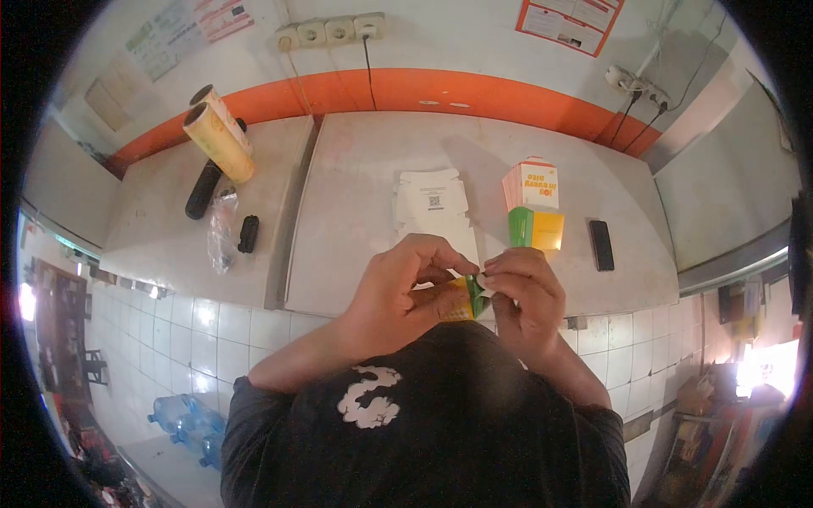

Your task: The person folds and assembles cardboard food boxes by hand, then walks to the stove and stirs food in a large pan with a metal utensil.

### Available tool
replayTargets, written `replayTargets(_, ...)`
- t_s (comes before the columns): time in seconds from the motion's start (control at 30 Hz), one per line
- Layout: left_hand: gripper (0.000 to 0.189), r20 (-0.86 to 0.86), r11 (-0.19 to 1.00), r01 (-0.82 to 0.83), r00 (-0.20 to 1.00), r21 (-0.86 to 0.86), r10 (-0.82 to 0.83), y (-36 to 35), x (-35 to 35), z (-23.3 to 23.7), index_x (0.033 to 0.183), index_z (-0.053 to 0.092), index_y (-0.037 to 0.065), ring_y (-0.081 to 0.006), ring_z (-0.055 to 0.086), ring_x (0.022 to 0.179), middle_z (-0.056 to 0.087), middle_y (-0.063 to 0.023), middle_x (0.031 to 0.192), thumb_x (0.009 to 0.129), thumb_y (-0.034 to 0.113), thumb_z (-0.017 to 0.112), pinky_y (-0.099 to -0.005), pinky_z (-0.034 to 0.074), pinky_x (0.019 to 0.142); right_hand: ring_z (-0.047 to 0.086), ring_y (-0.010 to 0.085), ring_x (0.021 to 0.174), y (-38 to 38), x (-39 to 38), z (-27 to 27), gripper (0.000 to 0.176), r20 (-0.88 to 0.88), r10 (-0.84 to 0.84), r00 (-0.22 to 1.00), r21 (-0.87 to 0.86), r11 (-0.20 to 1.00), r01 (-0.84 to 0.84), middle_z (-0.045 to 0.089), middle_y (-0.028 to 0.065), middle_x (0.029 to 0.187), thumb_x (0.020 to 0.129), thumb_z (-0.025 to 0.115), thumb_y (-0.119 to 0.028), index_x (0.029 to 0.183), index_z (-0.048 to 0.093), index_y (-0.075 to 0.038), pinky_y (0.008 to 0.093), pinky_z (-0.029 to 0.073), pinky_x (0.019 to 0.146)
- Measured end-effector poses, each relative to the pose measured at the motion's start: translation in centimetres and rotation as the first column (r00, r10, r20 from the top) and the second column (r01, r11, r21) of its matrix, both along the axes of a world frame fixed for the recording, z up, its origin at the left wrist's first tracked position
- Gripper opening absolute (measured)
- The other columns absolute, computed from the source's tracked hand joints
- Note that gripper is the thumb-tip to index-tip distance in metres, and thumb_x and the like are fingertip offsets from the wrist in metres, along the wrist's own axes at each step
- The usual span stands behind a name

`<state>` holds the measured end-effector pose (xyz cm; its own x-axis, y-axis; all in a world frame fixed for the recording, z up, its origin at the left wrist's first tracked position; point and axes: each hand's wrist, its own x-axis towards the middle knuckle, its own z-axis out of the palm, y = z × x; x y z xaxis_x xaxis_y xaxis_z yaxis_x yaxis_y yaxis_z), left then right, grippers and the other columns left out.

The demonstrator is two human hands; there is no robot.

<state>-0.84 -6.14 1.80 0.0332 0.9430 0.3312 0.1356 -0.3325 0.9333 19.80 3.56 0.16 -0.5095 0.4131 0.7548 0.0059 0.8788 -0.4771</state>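
Carton [475,300], green and yellow, pinched by curled left hand [406,284] and right hand [527,292]

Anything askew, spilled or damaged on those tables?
No spill or damage shows. The one untidy spot is the left table: crumpled clear plastic lying loose beside a small black object. The held yellow-and-green carton is mostly covered, so I can't judge it.
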Motion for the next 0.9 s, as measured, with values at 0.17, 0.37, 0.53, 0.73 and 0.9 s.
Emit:
replayTargets(0.17, 0.042, 0.143, 0.998, 0.028, 0.989, -0.06, -0.019, -0.2, -0.2, -0.1, 0.127, 0.044, 0.003, -0.0211, 0.071, 0.113, 0.07, -0.0165, 0.118, 0.096, -0.009, 0.07, -0.0378, 0.059, 0.099, 0.07, 0.0305, 0.094, 0.3, 0.5, 0.8, 0.023, -0.03, 0.046, 0.998, 0.026, 0.999, -0.045, 0.073, 0.0115, 0.105, 0.08, 0.074, 0.01, 0.099, 0.072, -0.005, 0.0417, 0.055, 0.081)
replayTargets(0.37, 0.036, 0.21, 0.999, 0.04, 0.977, -0.034, -0.032, -0.1, 0.1, -0.8, 0.121, 0.051, 0.001, -0.0171, 0.073, 0.107, 0.075, -0.0118, 0.114, 0.094, -0.007, 0.074, -0.0337, 0.062, 0.093, 0.071, 0.0304, 0.094, 0.0, 0.2, 0.9, 0.014, -0.002, 0.046, 0.999, 0.079, 0.996, -0.045, 0.073, 0.0108, 0.103, 0.086, 0.074, 0.004, 0.096, 0.07, -0.005, 0.0414, 0.056, 0.081)
replayTargets(0.53, 0.033, 0.028, 0.977, 0.105, 0.994, -0.184, -0.102, -0.3, -0.8, 0.8, 0.118, 0.054, 0.0, -0.0191, 0.075, 0.104, 0.075, -0.014, 0.111, 0.094, -0.004, 0.076, -0.0348, 0.064, 0.088, 0.073, 0.0329, 0.097, 0.3, 1.0, 1.4, 0.028, 0.221, 0.253, 0.942, -0.457, 0.88, -0.128, 0.073, 0.0143, 0.103, 0.085, 0.077, 0.002, 0.109, 0.065, -0.004, 0.0431, 0.058, 0.086)
replayTargets(0.73, 0.034, -0.311, 0.953, 0.099, 0.931, -0.286, -0.19, 0.5, -0.7, 0.9, 0.122, 0.056, 0.001, -0.0168, 0.075, 0.089, 0.075, -0.0121, 0.101, 0.093, 0.001, 0.074, -0.0346, 0.058, 0.071, 0.071, 0.0375, 0.105, 0.2, 1.5, 1.5, 0.046, 0.382, 0.351, 0.855, -0.733, 0.678, 0.049, 0.071, 0.0164, 0.104, 0.087, 0.081, -0.008, 0.124, 0.055, -0.004, 0.046, 0.056, 0.091)
replayTargets(0.9, 0.029, -0.168, 0.964, -0.17, 0.976, -0.206, 0.136, 0.5, -1.7, -1.1, 0.123, 0.06, 0.003, -0.0171, 0.07, 0.084, 0.072, -0.0107, 0.096, 0.094, 0.001, 0.067, -0.0329, 0.051, 0.07, 0.069, 0.0367, 0.104, 0.0, 3.8, 3.8, 0.042, 0.687, -0.153, 0.71, -0.083, 0.954, 0.286, 0.071, 0.0131, 0.108, 0.083, 0.081, -0.004, 0.118, 0.058, -0.004, 0.0449, 0.054, 0.096)
